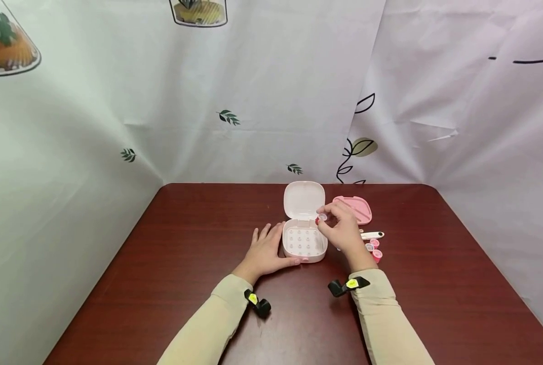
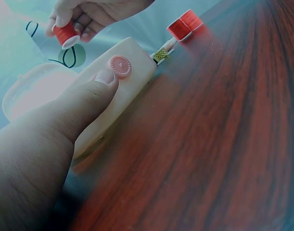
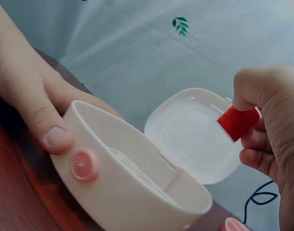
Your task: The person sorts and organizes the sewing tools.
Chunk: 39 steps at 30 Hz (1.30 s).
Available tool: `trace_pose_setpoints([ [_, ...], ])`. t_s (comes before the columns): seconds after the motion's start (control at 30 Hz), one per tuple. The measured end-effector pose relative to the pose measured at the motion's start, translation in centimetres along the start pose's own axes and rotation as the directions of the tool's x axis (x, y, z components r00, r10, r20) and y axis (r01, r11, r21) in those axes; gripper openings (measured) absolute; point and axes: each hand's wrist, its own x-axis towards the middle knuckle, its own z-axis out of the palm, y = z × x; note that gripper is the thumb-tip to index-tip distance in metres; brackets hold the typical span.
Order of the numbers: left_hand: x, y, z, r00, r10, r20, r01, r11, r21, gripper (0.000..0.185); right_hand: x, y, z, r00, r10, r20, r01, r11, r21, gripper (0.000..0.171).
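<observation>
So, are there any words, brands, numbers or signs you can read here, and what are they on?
No text can be read for certain.
Left-arm yellow sticker: dark mark, too small to read.
Right-arm yellow sticker: dark mark, too small to read.
Pink button on the white box: tiny mark, too blurred to make out.
Backdrop: printed plants, no visible writing.

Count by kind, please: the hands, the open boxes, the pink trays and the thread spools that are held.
Hands: 2 (left hand, right hand)
Open box: 1
Pink tray: 1
Held thread spool: 1
Total: 5
</observation>
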Motion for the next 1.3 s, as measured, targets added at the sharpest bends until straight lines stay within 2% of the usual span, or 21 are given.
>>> trace_pose_setpoints([
  [0.23, 0.0, -0.1, 0.1, 1.000, 0.003, -0.001, -0.003, 1.000, 0.004, 0.118, -0.1, -0.2, 1.0, 0.995, 0.036, 0.098, -0.036, 0.999, 0.005, 0.021],
  [0.47, 0.0, 0.0, -0.1, 1.000, 0.011, -0.010, -0.011, 1.000, 0.008, 0.118, -0.4, -0.3, 1.9, 0.975, 0.089, 0.205, -0.076, 0.995, -0.069, 0.022],
  [0.6, -0.1, 0.1, -0.2, 1.000, 0.003, 0.007, -0.003, 1.000, 0.011, 0.117, -0.7, -0.1, 2.5, 0.961, 0.090, 0.260, -0.057, 0.990, -0.129, 0.023],
  [0.8, -0.1, 0.1, -0.2, 1.000, -0.003, 0.016, 0.002, 1.000, 0.021, 0.118, -1.1, -0.1, 3.3, 0.947, 0.091, 0.309, -0.035, 0.982, -0.184, 0.025],
  [1.0, 0.0, 0.0, -0.1, 1.000, 0.006, 0.008, -0.006, 1.000, 0.013, 0.117, -1.1, -0.6, 3.8, 0.923, 0.146, 0.357, -0.040, 0.957, -0.288, 0.029],
  [1.3, 0.1, -0.2, 0.2, 1.000, 0.002, 0.006, -0.002, 1.000, 0.020, 0.118, -0.8, -0.9, 4.1, 0.901, 0.178, 0.395, -0.030, 0.936, -0.352, 0.025],
])
